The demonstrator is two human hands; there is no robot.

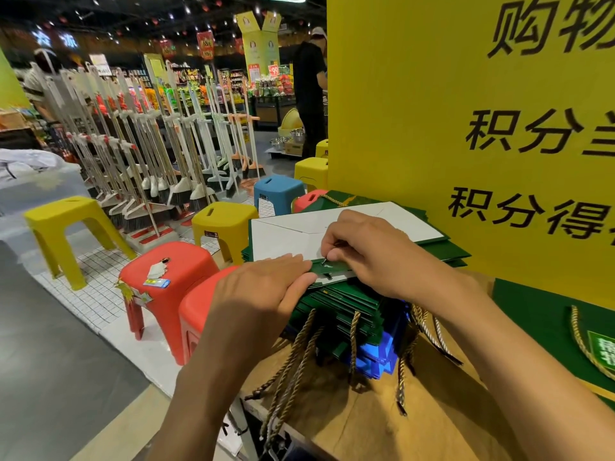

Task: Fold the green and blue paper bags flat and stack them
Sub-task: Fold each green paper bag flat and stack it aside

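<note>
Right hand (pixel 372 249) pinches green bag (pixel 334 267); left hand (pixel 263 289) presses.

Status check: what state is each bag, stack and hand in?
Top bag: lying flat on the stack, white side up, green edge folded over.
Green bag stack: flattened, piled up.
Blue bags: flat, under the green ones.
Left hand: flat, pressing the folded edge.
Right hand: pinching at the fold.

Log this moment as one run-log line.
step: flattening top bag | left hand: presses its green edge | right hand: pinches the bag | below: green bags over blue bags
</note>
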